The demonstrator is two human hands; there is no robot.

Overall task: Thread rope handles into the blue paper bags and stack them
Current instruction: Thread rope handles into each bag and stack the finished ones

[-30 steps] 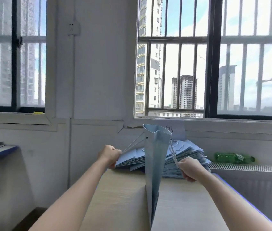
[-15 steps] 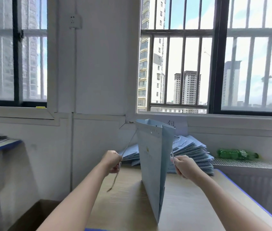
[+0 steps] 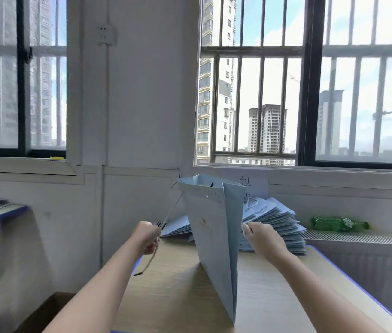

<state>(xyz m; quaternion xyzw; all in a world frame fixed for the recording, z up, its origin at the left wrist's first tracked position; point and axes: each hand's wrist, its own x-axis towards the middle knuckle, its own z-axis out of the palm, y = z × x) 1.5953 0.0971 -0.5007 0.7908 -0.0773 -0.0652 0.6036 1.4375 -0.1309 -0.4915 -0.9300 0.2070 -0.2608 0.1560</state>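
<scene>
So, going L to R: far left there's a side table (image 3: 0,212) w/ some papers on it, blurry, can't say what they are, and a cardboard box (image 3: 53,306) low down by the desk. My left hand (image 3: 148,236) is curled tight around a rope (image 3: 169,212), which runs taut from my fist up to the near top corner of the bag; the loose end w/ a dark tip hangs below my fist over the desk (image 3: 171,296). Center is the blue paper bag (image 3: 211,236), standing upright on the desk, edge-on to me, mouth open at top, one small hole visible in the front panel near the rim and a dark rope tip poking up at the rim. My right hand (image 3: 264,239) is on the other side of the bag, fingers curled and pinching what looks like a second rope, but most of it is hidden behind the bag so I can't confirm where it goes in. Behind the bag, against the wall, sits the stack of bags (image 3: 279,222), fanned a bit, a couple of rope loops showing on top, so I'd judge a good batch is done. Further R a green bottle (image 3: 339,223) lies on the radiator top. Progress, imo: this bag is mid-threading, ropes through but being pulled snug, not knotted as far as I can see; then it needs flattening and adding to the stack.
</scene>
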